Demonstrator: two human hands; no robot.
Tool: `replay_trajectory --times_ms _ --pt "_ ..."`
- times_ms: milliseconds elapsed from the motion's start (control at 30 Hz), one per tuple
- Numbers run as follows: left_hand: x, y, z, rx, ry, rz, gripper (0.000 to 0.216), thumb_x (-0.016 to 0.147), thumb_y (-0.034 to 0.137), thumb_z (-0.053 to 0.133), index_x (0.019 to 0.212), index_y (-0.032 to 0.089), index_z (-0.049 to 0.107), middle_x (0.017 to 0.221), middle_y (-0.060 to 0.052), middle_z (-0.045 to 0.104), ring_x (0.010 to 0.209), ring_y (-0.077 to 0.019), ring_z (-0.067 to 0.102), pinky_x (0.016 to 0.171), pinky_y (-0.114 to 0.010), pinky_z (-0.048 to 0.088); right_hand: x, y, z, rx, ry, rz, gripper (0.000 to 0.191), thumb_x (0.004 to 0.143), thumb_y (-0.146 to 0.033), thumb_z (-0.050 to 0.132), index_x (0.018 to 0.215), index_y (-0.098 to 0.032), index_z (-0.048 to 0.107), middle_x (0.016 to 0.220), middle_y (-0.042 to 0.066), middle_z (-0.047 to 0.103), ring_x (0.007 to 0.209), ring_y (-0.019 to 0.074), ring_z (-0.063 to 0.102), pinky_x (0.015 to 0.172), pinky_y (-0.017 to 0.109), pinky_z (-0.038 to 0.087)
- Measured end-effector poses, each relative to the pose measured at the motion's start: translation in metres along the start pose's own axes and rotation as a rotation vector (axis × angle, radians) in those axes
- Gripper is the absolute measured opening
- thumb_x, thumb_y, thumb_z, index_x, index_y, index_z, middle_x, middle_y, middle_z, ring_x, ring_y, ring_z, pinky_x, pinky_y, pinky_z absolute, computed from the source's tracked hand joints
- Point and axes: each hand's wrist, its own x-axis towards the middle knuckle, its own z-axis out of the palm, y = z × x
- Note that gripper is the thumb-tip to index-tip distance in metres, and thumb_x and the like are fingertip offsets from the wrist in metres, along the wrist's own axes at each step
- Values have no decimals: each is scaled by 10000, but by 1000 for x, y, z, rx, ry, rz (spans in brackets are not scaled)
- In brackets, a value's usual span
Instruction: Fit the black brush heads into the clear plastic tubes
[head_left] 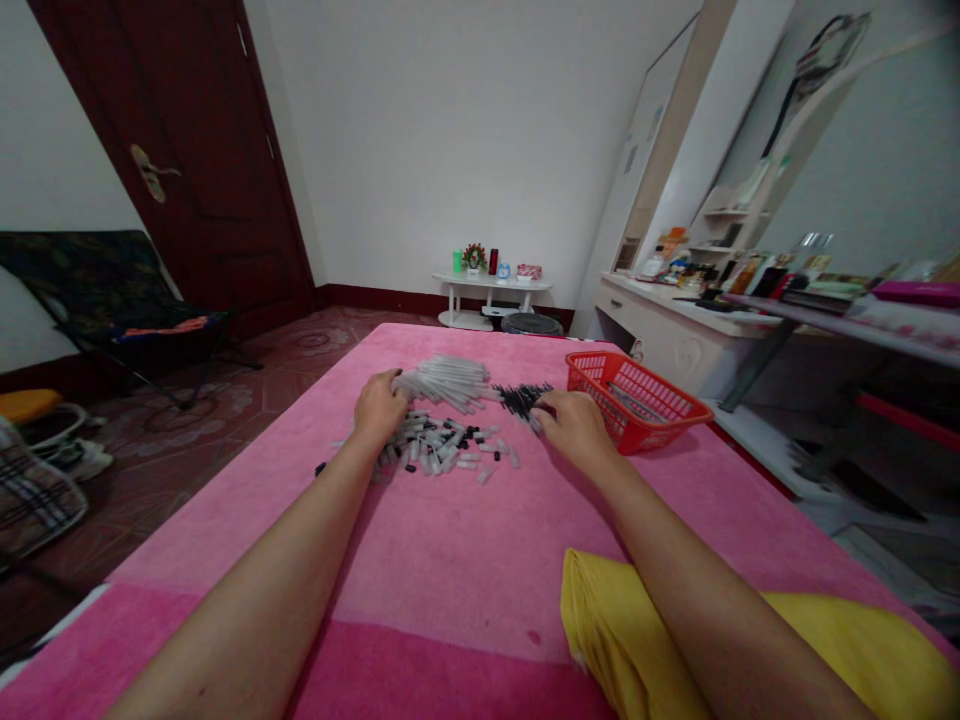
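On the pink cloth lies a bundle of clear pen barrels. My left hand is at their left end, its fingers bent and touching that end; whether one is gripped is hidden. To the right is a heap of thin black pen parts, refills or tips by their look. At the heap's right edge, my right hand has its thumb and fingers pinched together, with a small pale piece showing under them. Closer to me, clear pen caps and small black plugs are scattered loosely.
Just right of my right hand stands a red plastic basket with some slim parts inside. A yellow cloth lies under my right forearm. Further off are a low white table, a round dark stool and a cluttered dresser.
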Motion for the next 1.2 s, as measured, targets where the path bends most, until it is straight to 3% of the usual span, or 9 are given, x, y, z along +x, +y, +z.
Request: replay_trajectory --times_ms 200,300,400,733,867,1033,1200 --pt "47 -35 5 47 -181 -69 528 806 259 482 1314 115 471 1361 -154 473 1272 -262 428 1050 -364 344 0 2 7 15 -22 -6 201 821 -252 531 879 -195 715 898 62 713 832 168 626 769 249 386" --pt "61 -46 9 -36 -296 -77 575 815 326 496 1328 72 442 1306 -169 529 1173 -248 531 970 -323 422 0 2 9 19 -37 -10 200 820 -249 533 877 -194 716 889 66 713 821 169 626 760 249 385" --pt "61 -49 11 -67 -370 -27 531 797 320 524 1267 72 512 1182 -126 632 1030 -208 620 853 -259 483 0 2 9 17 -37 -23 198 817 -242 534 874 -189 716 886 71 712 831 173 626 766 251 381" --pt "38 -16 8 89 -394 114 312 637 257 678 935 177 721 970 -90 716 961 -275 635 837 -300 467 0 -2 8 4 -46 -39 188 813 -232 536 859 -191 713 879 68 713 831 177 626 740 253 372" --pt "29 -3 1 163 -371 189 363 617 231 696 980 228 718 1024 -78 703 1018 -280 607 861 -297 452 -2 -3 9 -13 -71 -52 198 823 -239 526 870 -191 712 885 67 714 834 176 629 747 254 369" --pt "18 13 -9 409 -357 252 267 711 282 616 956 301 721 1010 -45 693 984 -236 611 791 -266 463 -6 -12 13 -56 -154 -66 219 838 -271 507 873 -193 710 901 70 712 875 186 629 766 260 368" --pt "14 29 -25 543 -320 431 257 757 254 557 952 256 725 974 -100 671 965 -254 595 758 -295 457 -10 -19 19 -90 -308 74 294 803 -439 547 853 -202 714 880 95 710 846 222 638 682 273 389"
